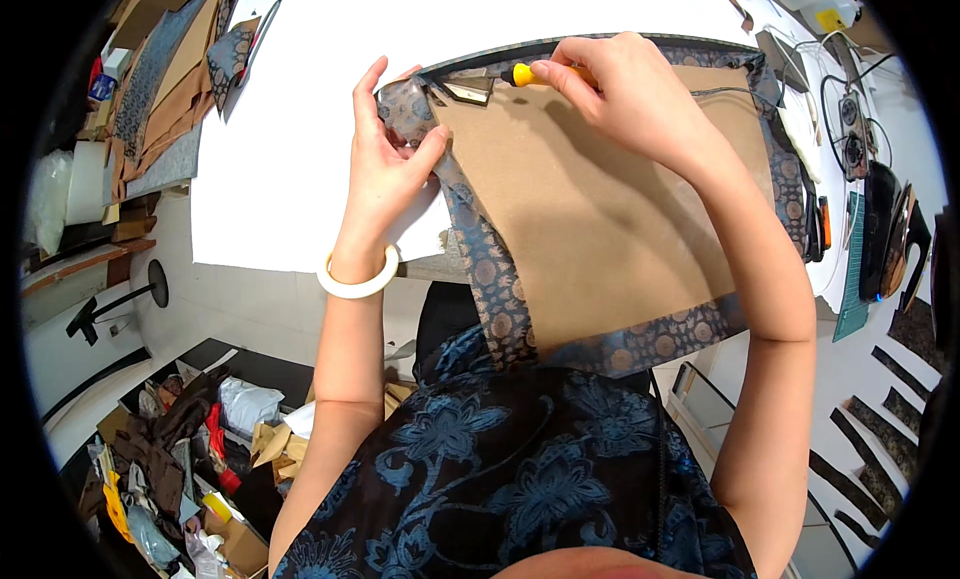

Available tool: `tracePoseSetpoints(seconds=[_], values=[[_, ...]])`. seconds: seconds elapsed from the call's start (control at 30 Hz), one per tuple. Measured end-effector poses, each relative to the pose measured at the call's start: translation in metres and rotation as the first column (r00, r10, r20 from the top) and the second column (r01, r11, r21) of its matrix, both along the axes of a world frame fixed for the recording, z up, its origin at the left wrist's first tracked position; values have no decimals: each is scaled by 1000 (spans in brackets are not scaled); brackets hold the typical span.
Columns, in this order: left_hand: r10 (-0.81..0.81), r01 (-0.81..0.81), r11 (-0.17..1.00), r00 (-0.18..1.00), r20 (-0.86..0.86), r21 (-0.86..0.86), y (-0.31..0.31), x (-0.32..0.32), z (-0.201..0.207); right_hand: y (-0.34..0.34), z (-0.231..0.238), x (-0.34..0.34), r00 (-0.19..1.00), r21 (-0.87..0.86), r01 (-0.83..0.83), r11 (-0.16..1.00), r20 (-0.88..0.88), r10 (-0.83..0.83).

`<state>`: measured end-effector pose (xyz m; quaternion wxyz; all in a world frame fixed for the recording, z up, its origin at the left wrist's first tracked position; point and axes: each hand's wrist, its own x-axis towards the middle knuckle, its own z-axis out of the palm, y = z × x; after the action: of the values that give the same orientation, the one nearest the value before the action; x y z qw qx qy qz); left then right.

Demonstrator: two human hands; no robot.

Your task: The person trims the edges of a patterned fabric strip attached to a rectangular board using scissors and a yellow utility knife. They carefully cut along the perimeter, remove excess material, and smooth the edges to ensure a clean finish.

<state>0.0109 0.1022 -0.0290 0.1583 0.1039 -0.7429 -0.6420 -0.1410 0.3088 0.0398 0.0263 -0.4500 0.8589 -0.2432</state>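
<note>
A tan panel [600, 199] edged with dark, flower-patterned fabric [487, 269] lies at a slant across the table's front edge. At its upper left corner my left hand [385, 169] grips the folded fabric, thumb on top and fingers behind. My right hand [630, 94] is closed round a yellow-handled tool [525, 75] with a black front end pointing left. Its tip cannot be made out against the panel's dark far edge. A thin black cord [735, 93] shows to the right of this hand. Under the tool, near the corner, is a small dark-framed opening or piece [467, 91].
The white table [290, 189] carries stacked fabric and leather pieces [175, 89] at far left. On the right are a power strip [852, 129] with cables and a green cutting mat [853, 269]. A bin of scraps [200, 469] stands lower left; dark strips [860, 459] lie lower right.
</note>
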Motion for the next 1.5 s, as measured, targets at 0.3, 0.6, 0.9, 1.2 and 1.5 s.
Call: tracePoseSetpoints(seconds=[0.3,0.6,0.9,1.2,1.5], values=[[-2,2,1000,1000,13,27,0,0,0,-5,-1,10,994,28,5,1000,-105,-2],[0,0,999,1000,4,53,-1,-2,-1,-5,-5,22,998,2,46,999,-53,-46],[-1,-1,995,1000,24,96,2,-1,2,-9,-11,28,989,-47,23,999,-144,-30],[-10,7,997,999,38,82,2,-2,3,-10,-8,24,988,-65,20,998,-152,-30],[-16,12,993,999,33,119,1,-2,3,26,11,18,935,-188,-181,965,-337,110]])
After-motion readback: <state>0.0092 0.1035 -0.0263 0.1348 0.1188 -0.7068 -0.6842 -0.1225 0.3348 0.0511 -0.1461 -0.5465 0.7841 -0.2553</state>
